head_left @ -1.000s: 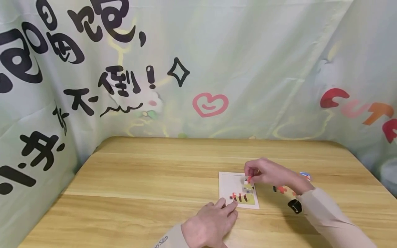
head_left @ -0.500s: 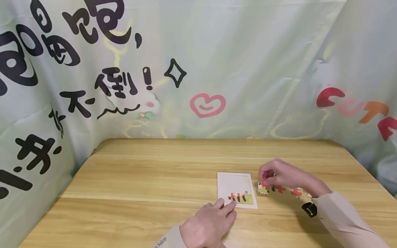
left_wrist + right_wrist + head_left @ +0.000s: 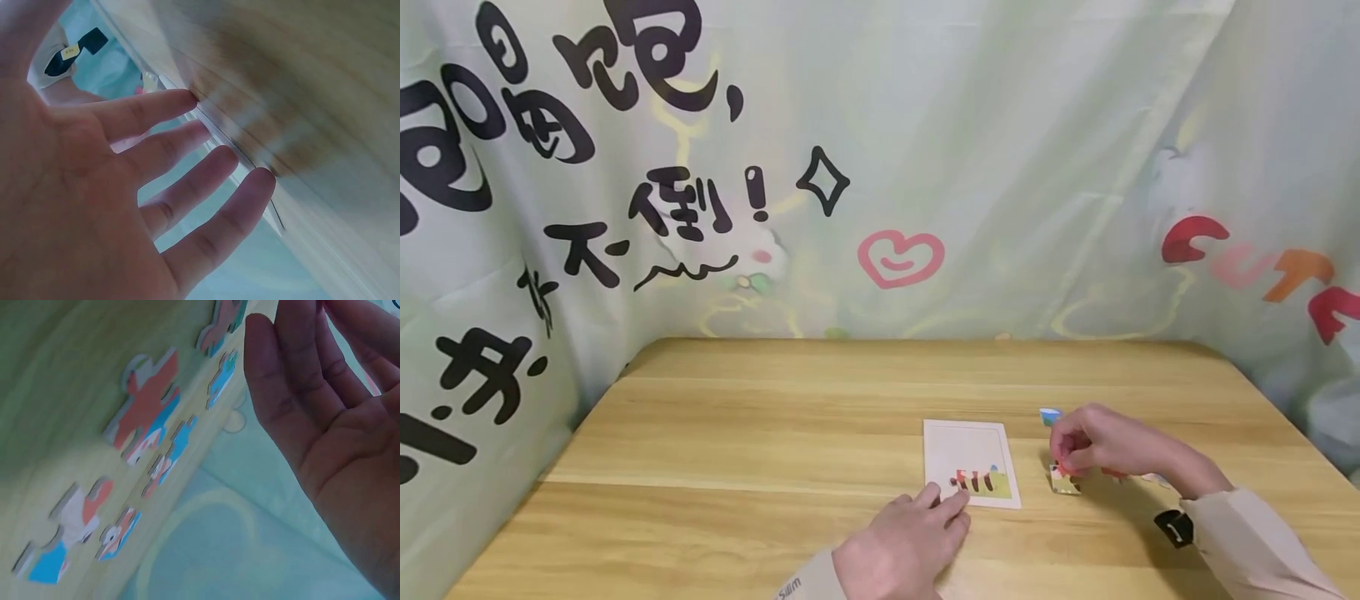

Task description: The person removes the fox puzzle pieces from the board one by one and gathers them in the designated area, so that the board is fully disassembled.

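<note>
A white puzzle board (image 3: pixel 966 446) lies on the wooden table, with a joined strip of puzzle pieces (image 3: pixel 988 483) along its lower right part, yellow-green with dark stripes. My left hand (image 3: pixel 902 537) has its fingers spread, fingertips at the board's near edge; the left wrist view shows these fingers (image 3: pixel 215 231) straight. Right of the board, my right hand (image 3: pixel 1101 442) pinches a red and yellow-green puzzle piece (image 3: pixel 1065 481) between thumb and fingers. In the right wrist view the right hand (image 3: pixel 331 412) shows its palm side, and the pinched piece is hidden.
Several loose puzzle pieces (image 3: pixel 144 400) in red, blue and white lie on the table beside the right hand. A blue piece (image 3: pixel 1049 415) is just beyond it. A black device (image 3: pixel 1174 527) sits at the right cuff. A printed curtain (image 3: pixel 985 167) hangs behind the table.
My right hand has moved from above the board to the right and nearer, carrying the puzzle piece off it. The blue loose piece has come into sight. The left hand stays at the board's edge.
</note>
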Action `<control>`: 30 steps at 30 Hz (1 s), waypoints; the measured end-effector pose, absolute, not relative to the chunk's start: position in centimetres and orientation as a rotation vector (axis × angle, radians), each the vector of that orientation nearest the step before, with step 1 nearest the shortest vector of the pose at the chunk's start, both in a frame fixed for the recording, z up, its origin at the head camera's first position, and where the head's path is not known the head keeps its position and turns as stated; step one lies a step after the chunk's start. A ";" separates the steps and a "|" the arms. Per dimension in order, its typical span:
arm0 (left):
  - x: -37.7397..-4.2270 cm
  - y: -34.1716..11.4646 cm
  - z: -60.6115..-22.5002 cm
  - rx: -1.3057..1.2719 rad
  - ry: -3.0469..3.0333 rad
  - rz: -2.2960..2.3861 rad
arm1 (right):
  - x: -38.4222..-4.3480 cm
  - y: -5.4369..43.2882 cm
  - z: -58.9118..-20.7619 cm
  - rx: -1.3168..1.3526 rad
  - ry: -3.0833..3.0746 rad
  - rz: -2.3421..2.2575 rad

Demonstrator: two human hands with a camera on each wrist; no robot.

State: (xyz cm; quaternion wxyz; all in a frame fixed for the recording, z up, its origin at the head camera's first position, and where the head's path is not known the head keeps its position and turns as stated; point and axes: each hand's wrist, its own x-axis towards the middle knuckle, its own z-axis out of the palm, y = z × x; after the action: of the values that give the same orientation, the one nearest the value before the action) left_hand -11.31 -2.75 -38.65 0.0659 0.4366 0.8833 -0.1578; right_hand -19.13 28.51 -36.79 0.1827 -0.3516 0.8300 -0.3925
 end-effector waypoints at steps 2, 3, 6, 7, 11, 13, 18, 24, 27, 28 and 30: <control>-11.3 -2.8 -38.6 1.310 2.668 -0.485 | -19.1 28.6 -36.9 -0.996 2.343 -1.093; -11.3 -2.8 -38.6 1.307 2.668 -0.484 | -19.1 28.7 -36.9 -1.002 2.343 -1.086; -11.3 -2.7 -38.6 1.310 2.674 -0.481 | -19.0 28.9 -37.1 -1.044 2.345 -1.072; -11.3 -2.7 -38.6 1.309 2.673 -0.479 | -19.0 28.9 -37.2 -1.057 2.348 -1.068; -11.4 -2.7 -38.5 1.298 2.675 -0.456 | -18.8 29.0 -37.7 -1.115 2.393 -1.025; -11.4 -2.7 -38.5 1.293 2.671 -0.451 | -18.6 28.9 -37.9 -1.140 2.432 -0.977; -11.3 -2.9 -38.5 1.304 2.675 -0.454 | -18.2 28.7 -38.0 -1.119 2.522 -0.857; -11.3 -3.0 -38.5 1.322 2.680 -0.453 | -18.2 28.2 -37.3 -1.066 2.603 -0.775; -11.3 -3.0 -38.5 1.314 2.678 -0.436 | -18.4 28.0 -36.9 -1.051 2.597 -0.793; -11.3 -3.0 -38.5 1.315 2.679 -0.432 | -18.5 27.9 -36.8 -1.052 2.597 -0.798; -11.3 -3.0 -38.5 1.322 2.686 -0.431 | -18.7 27.6 -36.5 -1.046 2.600 -0.799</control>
State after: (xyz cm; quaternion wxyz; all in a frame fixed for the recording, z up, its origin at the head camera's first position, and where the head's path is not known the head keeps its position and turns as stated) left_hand -11.30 -2.96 -38.46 0.0587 0.4364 0.8865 -0.1424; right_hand -18.65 27.62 -36.48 0.1133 -0.3566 0.8865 -0.2724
